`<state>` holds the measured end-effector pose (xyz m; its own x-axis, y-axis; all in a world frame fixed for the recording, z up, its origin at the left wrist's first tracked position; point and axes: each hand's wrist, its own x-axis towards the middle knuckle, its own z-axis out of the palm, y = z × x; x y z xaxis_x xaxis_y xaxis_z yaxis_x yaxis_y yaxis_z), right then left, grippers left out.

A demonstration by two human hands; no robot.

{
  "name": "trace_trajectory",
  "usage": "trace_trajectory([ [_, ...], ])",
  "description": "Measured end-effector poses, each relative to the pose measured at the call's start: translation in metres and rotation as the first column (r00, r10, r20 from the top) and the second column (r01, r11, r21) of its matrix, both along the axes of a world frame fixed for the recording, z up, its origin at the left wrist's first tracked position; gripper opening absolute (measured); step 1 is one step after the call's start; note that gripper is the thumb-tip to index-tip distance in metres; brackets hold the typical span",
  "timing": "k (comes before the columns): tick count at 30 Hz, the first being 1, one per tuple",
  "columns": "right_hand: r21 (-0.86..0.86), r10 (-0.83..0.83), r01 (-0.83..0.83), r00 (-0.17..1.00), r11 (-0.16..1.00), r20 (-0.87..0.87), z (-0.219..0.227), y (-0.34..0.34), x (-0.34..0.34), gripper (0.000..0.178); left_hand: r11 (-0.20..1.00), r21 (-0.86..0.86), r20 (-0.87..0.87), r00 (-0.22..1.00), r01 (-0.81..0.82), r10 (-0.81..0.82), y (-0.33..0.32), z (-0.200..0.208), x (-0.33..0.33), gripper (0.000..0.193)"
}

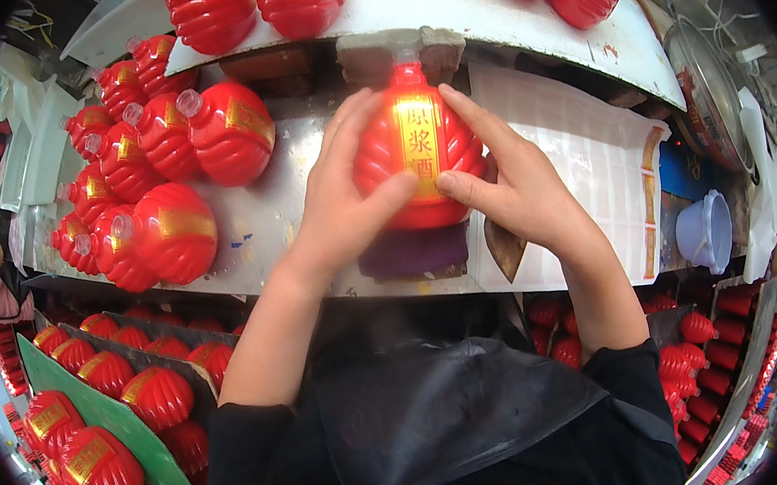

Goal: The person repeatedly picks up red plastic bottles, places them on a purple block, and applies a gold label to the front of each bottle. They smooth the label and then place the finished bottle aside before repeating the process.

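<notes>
A round, ribbed red bottle with a clear neck lies on the workbench in front of me, its neck pointing away. Down its middle runs a gold label with dark characters. My left hand is curved around the bottle's left side, and my right hand around its right side. Both thumbs press on the label's lower part. A purple cloth lies at the bottle's base. Beside my right hand, a brown pointed piece rests on a whitish sheet with a gold strip along its right edge.
Several labelled red bottles crowd the bench's left side. More bottles stand on a raised white shelf at the back. A light purple bucket is at the right. Crates with a green divider hold bottles below left. Other people are at both sides.
</notes>
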<state>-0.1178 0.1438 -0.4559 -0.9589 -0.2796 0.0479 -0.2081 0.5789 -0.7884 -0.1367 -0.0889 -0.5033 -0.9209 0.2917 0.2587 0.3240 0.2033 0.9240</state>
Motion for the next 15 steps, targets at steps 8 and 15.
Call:
trace_trajectory([
  [8,0.065,-0.060,0.064,0.996,0.996,-0.062,0.025,0.008,-0.010,0.066,0.980,-0.198,-0.187,0.980,0.030,-0.068,-0.004,0.013,-0.019,0.083],
  [15,0.134,0.046,-0.036,0.996,0.990,-0.070,0.022,0.001,-0.023,0.061,0.921,-0.376,-0.162,0.972,0.101,-0.172,-0.003,0.024,-0.029,0.077],
])
